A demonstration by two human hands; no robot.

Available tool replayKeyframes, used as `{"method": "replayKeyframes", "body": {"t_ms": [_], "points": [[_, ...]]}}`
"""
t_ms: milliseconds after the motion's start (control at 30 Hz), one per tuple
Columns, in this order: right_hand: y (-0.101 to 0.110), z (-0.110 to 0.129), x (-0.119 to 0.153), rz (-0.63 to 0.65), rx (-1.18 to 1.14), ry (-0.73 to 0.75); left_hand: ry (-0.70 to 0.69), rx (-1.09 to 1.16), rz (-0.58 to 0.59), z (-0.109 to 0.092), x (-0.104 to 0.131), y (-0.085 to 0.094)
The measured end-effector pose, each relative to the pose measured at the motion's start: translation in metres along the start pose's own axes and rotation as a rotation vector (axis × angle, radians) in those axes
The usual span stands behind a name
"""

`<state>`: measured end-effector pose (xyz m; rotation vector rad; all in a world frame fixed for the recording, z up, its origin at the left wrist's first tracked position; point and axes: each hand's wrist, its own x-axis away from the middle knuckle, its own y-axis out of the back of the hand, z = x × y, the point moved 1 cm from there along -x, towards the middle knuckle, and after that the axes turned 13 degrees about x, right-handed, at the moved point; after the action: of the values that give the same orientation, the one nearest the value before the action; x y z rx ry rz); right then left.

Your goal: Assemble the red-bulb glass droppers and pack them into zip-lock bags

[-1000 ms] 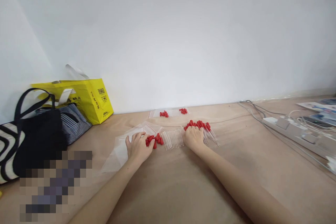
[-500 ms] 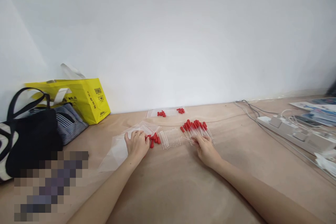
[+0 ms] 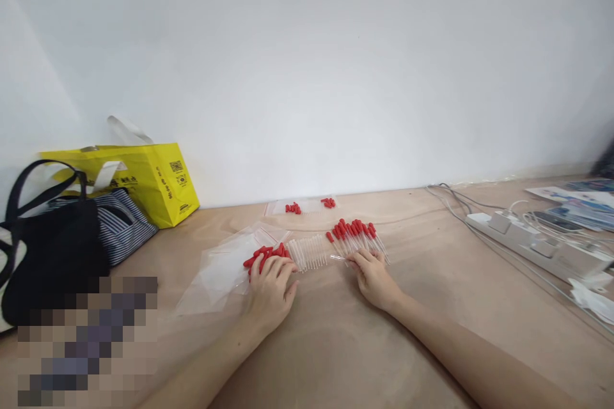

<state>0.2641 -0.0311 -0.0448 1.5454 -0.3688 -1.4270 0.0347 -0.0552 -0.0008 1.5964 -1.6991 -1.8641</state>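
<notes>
My left hand [image 3: 272, 291] lies over the near edge of a pile of red rubber dropper bulbs [image 3: 263, 254], its fingers bent but apart and holding nothing I can see. Between the hands is a row of clear dropper tubes [image 3: 307, 253] without bulbs. My right hand [image 3: 377, 278] pinches a clear dropper tube [image 3: 338, 257], whose bare end points left. Just beyond that hand, several droppers with red bulbs [image 3: 355, 228] lie side by side, their lower ends partly hidden by my fingers.
Clear plastic bags [image 3: 215, 268] lie left of the bulbs. Another bag [image 3: 278, 207] with red bulbs sits near the wall. A yellow bag [image 3: 175, 185] and a black bag [image 3: 52, 262] stand at left. On the right are a power strip [image 3: 542, 246], cables and papers [image 3: 582, 208].
My left hand has moved right and toward me, uncovering more of the red bulbs. My right hand stays near the droppers, still pinching the tube.
</notes>
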Motion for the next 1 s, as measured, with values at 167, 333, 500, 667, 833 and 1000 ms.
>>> {"method": "replayKeyframes", "body": {"t_ms": [167,333,500,667,833,1000], "points": [[-0.001,0.003,0.001,0.039,-0.037,-0.005,0.0,-0.046,0.008,0.024,-0.008,0.008],[0.0,0.004,0.001,0.075,-0.066,-0.016,0.053,-0.087,0.103,0.046,-0.016,0.021],[-0.001,0.003,0.001,0.072,-0.07,-0.022,-0.009,-0.092,0.208,0.046,-0.011,0.021],[0.001,0.004,0.001,0.073,-0.061,-0.025,-0.003,-0.024,0.193,0.043,-0.008,0.019],[0.003,0.006,0.001,0.05,-0.087,-0.011,0.035,0.326,0.167,0.018,-0.004,0.008],[0.003,0.006,0.001,0.026,-0.09,0.003,0.122,0.618,0.117,-0.003,-0.004,-0.012]]}}
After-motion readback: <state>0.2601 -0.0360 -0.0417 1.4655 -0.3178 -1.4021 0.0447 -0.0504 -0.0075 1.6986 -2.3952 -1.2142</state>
